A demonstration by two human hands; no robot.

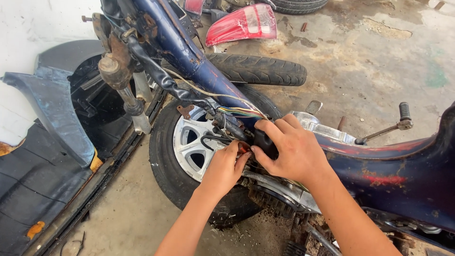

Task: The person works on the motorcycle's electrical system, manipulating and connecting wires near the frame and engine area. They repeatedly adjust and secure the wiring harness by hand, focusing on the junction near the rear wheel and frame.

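Note:
A stripped blue motorcycle frame (189,52) runs from the upper left to the right edge. Black cables and a coloured wire bundle (244,112) run down its tube. My right hand (291,149) grips a small black part (264,142) fixed beside the frame. My left hand (223,167) pinches a small reddish piece (243,147) right next to that black part. Both hands work just above the engine's finned casing (272,199).
A front wheel with a silver alloy rim (187,142) stands behind my hands. Blue and black body panels (52,114) lie at left. A loose tyre (258,69), a red tail-light lens (241,23) and a kick-start lever (388,127) are on the concrete floor side.

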